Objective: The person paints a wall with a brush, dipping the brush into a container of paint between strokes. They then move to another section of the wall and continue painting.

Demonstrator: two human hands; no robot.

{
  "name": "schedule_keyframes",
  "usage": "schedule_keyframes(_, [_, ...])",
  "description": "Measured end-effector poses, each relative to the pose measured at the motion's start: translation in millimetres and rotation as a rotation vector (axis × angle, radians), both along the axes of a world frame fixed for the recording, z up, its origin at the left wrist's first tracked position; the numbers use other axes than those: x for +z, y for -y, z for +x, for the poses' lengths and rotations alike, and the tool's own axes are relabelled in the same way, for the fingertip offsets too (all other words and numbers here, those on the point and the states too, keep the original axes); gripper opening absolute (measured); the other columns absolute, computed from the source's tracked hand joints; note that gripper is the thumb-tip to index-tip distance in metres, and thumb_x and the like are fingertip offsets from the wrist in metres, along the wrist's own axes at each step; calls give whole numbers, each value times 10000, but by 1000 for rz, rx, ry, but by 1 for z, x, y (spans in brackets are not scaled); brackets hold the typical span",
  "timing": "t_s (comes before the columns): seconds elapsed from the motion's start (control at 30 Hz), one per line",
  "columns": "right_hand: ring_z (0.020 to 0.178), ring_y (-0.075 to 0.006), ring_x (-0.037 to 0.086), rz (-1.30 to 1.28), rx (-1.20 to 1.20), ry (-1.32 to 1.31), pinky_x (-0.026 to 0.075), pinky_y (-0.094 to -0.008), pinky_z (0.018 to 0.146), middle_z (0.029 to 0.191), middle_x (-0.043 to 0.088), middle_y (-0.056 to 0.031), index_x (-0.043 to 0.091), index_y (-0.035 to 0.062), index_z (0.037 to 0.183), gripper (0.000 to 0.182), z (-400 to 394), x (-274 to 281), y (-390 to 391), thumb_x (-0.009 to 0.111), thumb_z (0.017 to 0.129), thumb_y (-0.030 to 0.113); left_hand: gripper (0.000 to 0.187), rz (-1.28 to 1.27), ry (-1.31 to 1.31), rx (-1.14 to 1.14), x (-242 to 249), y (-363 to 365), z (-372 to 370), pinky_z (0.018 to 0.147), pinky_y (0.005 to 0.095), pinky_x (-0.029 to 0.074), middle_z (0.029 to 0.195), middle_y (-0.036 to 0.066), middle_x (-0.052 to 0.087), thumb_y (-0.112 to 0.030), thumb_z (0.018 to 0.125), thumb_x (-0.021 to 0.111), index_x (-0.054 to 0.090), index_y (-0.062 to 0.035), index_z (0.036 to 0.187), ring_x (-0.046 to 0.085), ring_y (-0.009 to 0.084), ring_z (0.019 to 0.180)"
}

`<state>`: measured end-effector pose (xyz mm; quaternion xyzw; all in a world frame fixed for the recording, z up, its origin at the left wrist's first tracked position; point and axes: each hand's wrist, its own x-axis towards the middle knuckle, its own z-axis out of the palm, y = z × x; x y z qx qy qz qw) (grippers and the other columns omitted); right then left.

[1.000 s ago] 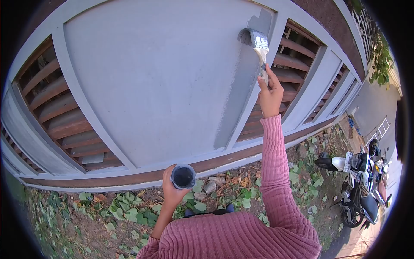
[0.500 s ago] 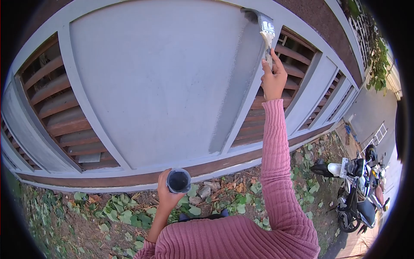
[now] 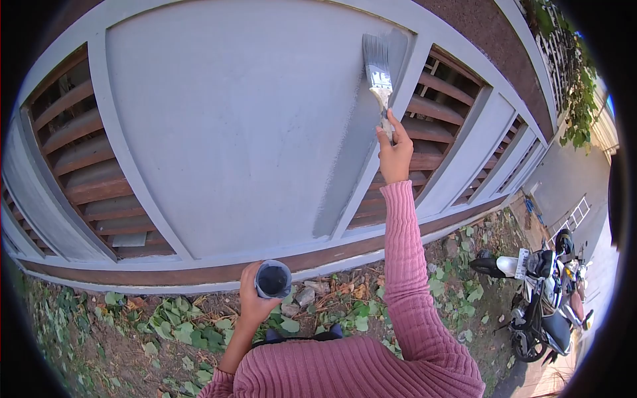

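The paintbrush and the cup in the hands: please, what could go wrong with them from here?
The paintbrush, held in the right hand, is close to the raised frame strip beside the darker paint band; a small slip might smear darker paint onto that lighter strip.

The cup is open and only the left hand holds it; if it tips, its dark contents could spill onto the leaves below.

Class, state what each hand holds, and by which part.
Right hand: the paintbrush, by its handle. Left hand: the cup, around its side.
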<state>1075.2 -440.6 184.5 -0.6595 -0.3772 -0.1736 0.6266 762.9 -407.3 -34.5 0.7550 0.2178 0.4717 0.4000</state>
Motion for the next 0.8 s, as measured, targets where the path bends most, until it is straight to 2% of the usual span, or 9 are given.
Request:
schedule_keyframes(0.13, [1029, -197, 583, -41, 36, -82, 429, -304, 879, 1127, 612, -179, 515, 30, 1255, 411, -12, -25, 11, 579, 849, 36, 698, -23, -34, -31, -3, 1, 4, 920, 424, 396, 1143, 181, 525, -143, 518, 804, 500, -12, 1132, 503, 354, 1067])
schedule_keyframes(0.23, [623, -55, 534, 33, 96, -118, 415, -206, 515, 953, 657, -104, 513, 40, 1267, 419, -26, -15, 32, 574, 853, 31, 695, -38, -20, -2, -7, -4, 4, 918, 424, 399, 1143, 182, 527, -145, 516, 805, 505, -13, 1129, 505, 353, 1066])
schedule_keyframes(0.27, [520, -9, 410, 145, 105, -24, 309, -183, 412, 883, 651, -65, 508, 44, 1274, 435, -26, -9, 30, 579, 846, 14, 693, -60, -9, 6, -8, -5, 5, 917, 424, 399, 1143, 184, 528, -148, 515, 806, 508, -14, 1126, 506, 353, 1066])
schedule_keyframes(0.4, [561, -27, 444, 58, 22, -37, 355, -191, 455, 899, 649, -88, 502, 19, 1270, 438, -11, 40, 13, 580, 839, 0, 690, -57, -19, -11, -4, -8, 7, 917, 424, 398, 1145, 183, 529, -153, 516, 807, 512, -11, 1124, 505, 354, 1068])
schedule_keyframes(0.47, [626, -69, 522, -30, 41, 14, 421, -220, 530, 924, 653, -110, 512, 14, 1256, 418, 10, 35, -2, 576, 843, 7, 691, 84, -43, 15, -1, -11, 7, 864, 328, 443, 1091, 110, 527, -91, 530, 821, 505, -3, 1138, 561, 219, 982])
schedule_keyframes(0.57, [686, -131, 586, -46, 28, 78, 455, -257, 604, 950, 658, -144, 519, 23, 1247, 408, 12, 0, 6, 575, 843, 19, 690, 54, -15, 15, -8, -16, 5, 865, 321, 443, 1090, 104, 529, -93, 535, 820, 501, -1, 1140, 559, 207, 986])
schedule_keyframes(0.6, [707, -152, 607, -51, 26, 105, 467, -269, 629, 958, 660, -155, 521, 26, 1244, 405, 10, -13, 8, 574, 843, 22, 690, 51, -17, 14, -8, -17, 4, 865, 321, 443, 1090, 104, 529, -93, 535, 820, 501, -1, 1140, 559, 207, 986])
schedule_keyframes(0.67, [776, -273, 659, -197, -102, 134, 489, -337, 675, 968, 652, -202, 511, 55, 1257, 411, -7, -51, 18, 562, 849, 54, 679, -86, 3, -13, -9, -17, 0, 923, 420, 396, 1141, 173, 532, -204, 548, 823, 520, -3, 1121, 508, 345, 1069])
schedule_keyframes(0.8, [803, -359, 641, -365, -188, 106, 494, -395, 674, 957, 634, -229, 494, 78, 1275, 423, -33, -127, 29, 544, 856, 82, 681, -81, 22, -19, -10, -19, 1, 922, 414, 400, 1142, 169, 532, -188, 543, 823, 520, -5, 1124, 509, 340, 1071])
